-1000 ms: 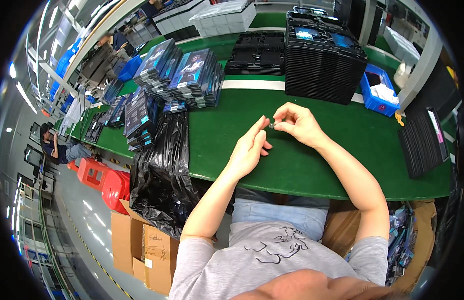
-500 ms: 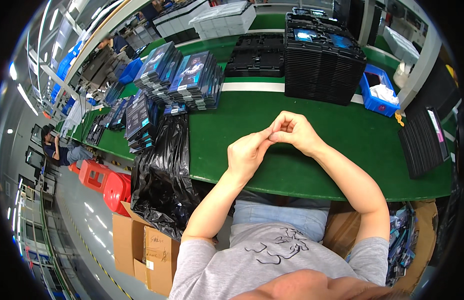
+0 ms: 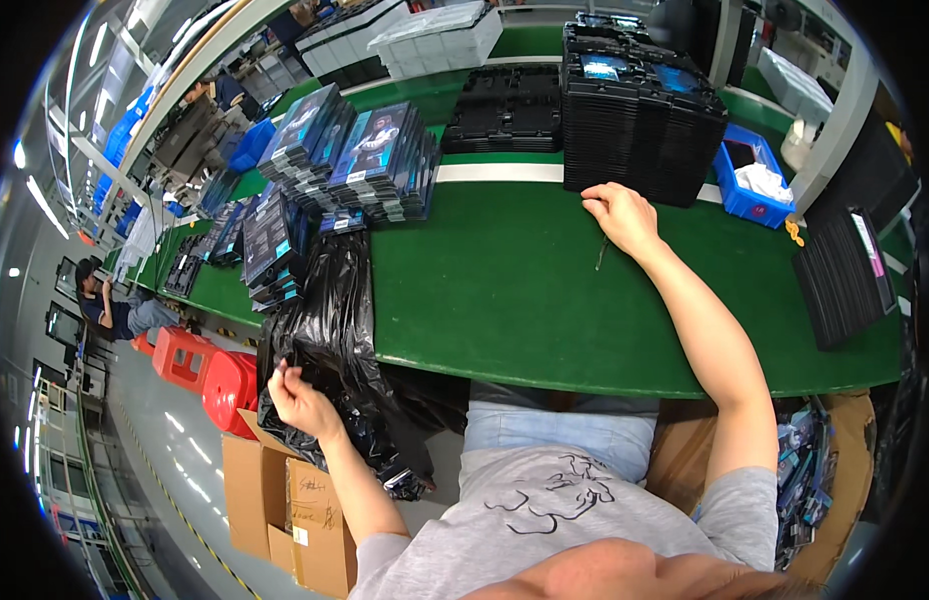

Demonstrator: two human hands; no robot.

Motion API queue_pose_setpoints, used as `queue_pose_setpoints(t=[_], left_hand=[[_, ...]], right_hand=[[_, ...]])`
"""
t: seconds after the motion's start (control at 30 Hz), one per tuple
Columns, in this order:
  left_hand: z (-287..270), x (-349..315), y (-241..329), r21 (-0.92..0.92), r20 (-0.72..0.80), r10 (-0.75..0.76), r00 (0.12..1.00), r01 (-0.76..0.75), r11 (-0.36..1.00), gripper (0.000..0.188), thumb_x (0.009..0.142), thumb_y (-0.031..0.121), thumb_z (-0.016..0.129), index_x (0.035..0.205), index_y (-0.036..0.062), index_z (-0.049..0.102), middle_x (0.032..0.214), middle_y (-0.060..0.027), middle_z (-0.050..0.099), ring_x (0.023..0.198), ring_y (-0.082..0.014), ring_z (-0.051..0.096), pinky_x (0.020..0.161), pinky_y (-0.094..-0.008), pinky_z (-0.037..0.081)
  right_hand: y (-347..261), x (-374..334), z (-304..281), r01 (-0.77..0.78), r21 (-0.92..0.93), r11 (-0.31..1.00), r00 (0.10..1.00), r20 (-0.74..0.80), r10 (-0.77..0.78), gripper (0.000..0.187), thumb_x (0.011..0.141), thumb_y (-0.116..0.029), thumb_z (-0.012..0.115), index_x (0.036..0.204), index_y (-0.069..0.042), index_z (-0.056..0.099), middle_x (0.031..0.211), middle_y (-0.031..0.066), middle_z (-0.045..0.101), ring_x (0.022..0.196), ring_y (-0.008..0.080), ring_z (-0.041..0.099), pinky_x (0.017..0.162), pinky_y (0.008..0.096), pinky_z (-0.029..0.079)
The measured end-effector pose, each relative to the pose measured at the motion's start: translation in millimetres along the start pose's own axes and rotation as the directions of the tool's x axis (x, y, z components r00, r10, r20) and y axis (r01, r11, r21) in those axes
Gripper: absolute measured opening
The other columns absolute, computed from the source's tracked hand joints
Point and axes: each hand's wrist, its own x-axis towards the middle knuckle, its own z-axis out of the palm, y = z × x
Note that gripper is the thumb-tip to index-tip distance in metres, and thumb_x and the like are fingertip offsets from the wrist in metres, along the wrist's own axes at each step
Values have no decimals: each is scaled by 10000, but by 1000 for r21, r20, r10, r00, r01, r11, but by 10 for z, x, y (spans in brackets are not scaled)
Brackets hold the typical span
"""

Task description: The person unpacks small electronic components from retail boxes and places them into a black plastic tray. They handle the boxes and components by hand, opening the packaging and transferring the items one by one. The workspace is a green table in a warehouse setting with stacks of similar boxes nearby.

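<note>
My left hand (image 3: 305,402) hovers over a black plastic bag (image 3: 330,300) that drapes off the table's front edge at the left. Its fingers are pinched together at the tips, and whatever they hold is too small to name. At the front of a tall stack of black trays (image 3: 635,135), my right hand (image 3: 625,220) has its fingers curled in. A thin dark strand (image 3: 601,255) shows just below that hand; whether it hangs from the fingers or lies on the green mat (image 3: 475,290), I cannot tell.
Piles of flat, dark-blue printed boxes (image 3: 380,160) stand at the left. A blue bin (image 3: 755,185) with a white cloth sits at the right, beyond a leaning black stack (image 3: 845,285). Below the table are cardboard boxes (image 3: 320,510) and red stools (image 3: 230,385). A person (image 3: 105,305) sits far left.
My hands were together over the middle of the mat and have parted. The left went down and left to the black bag; the right went up to the tray stack.
</note>
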Motion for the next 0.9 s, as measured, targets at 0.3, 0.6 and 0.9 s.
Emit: queue_pose_setpoints(t=[0.3,0.6,0.9], left_hand=[[-388,-779,-683,871,464,-735,495,-106,479,607,920,425,665,1404,81,539,1415,-161,552,1230,-370,596,982,-494,508],[-335,93,-60,724,352,-331,876,-31,689,213,823,215,798,836,73,640,808,-123,695,775,-348,679,710,-476,519],[-403,-144,-675,715,574,-319,754,-271,645,205,956,246,627,1077,134,748,1119,-126,675,1084,-335,622,880,-457,519]], right_hand=[[-11,81,53,-44,-118,992,998,43,49,191,930,-291,655,956,-109,706,883,108,743,865,329,713,774,469,545],[342,159,-90,14,238,971,988,145,-50,202,970,-225,591,956,-28,631,769,92,659,732,203,629,700,376,502],[313,99,-519,226,229,947,769,555,-318,214,853,-195,784,941,-33,676,844,20,647,807,120,604,733,297,494]])
